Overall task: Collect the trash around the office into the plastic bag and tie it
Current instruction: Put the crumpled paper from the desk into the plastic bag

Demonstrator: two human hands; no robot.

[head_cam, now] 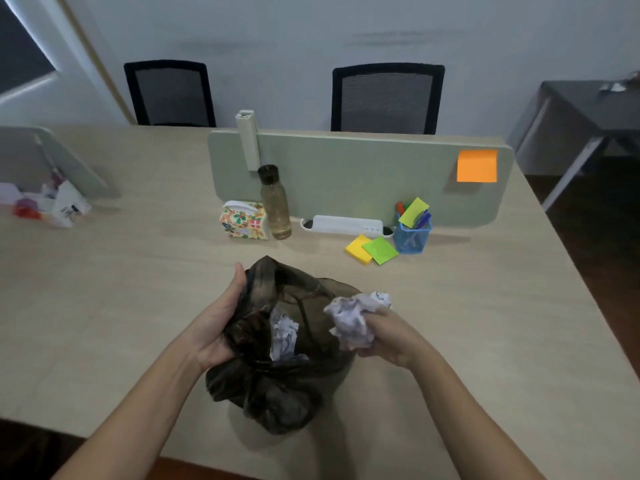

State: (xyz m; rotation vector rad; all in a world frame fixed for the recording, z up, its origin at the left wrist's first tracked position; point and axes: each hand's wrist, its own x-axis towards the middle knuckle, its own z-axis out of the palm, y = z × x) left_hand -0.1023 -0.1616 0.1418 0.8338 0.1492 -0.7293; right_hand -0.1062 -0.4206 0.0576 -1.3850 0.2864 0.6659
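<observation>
A dark, see-through plastic bag [277, 386] sits on the wooden desk [138, 306] in front of me, its mouth held open. My left hand [216, 323] grips the bag's left rim. My right hand [384, 336] holds a crumpled ball of white paper [353, 318] at the right edge of the bag's mouth. More crumpled white paper [284, 336] lies inside the bag.
Behind the bag stand a bottle [275, 202], a patterned tissue box [242, 221], sticky-note pads [372, 250] and a blue pen cup [414, 233] against a green divider [346, 171]. Crumpled paper and clutter [65, 206] lie far left. Two chairs stand beyond the desk.
</observation>
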